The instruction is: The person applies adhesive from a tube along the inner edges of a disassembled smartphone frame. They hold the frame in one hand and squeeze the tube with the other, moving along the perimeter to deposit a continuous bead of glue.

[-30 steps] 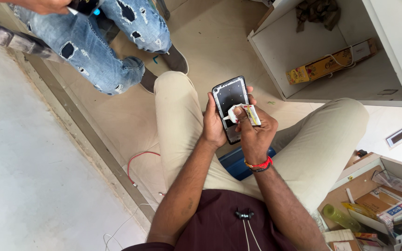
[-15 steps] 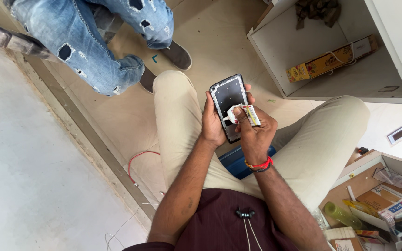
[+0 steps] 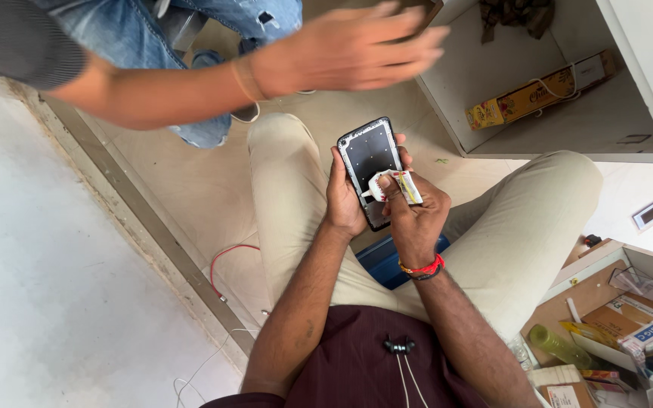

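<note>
The right hand (image 3: 416, 219) pinches a small white tube (image 3: 388, 185) with a yellow label between thumb and fingers, its tip pressed on the phone (image 3: 370, 162). The left hand (image 3: 344, 200) wraps its fingers around the phone's left edge from behind and holds it face up over the lap, between the two bent knees.

The phone is one black slab with a pale, scuffed rim and rows of small light dots on its dark face. There is one tube. A red band (image 3: 423, 268) circles the right wrist.

Under the hands a blue box (image 3: 387, 261) lies on the floor between the legs; what it holds cannot be seen. A red wire (image 3: 224, 257) loops on the floor to the left.

Above, another person's hand (image 3: 341, 49) reaches across with fingers spread and blurred, holding nothing; their torn blue jeans (image 3: 213, 30) show behind it.

At upper right an open white cabinet (image 3: 644, 121) holds one long yellow carton (image 3: 527, 98) with a white cord and a dark bundle at the back. At lower right an open drawer (image 3: 568, 291) holds a green bottle (image 3: 561, 346), several cartons and papers, too jumbled to count.
</note>
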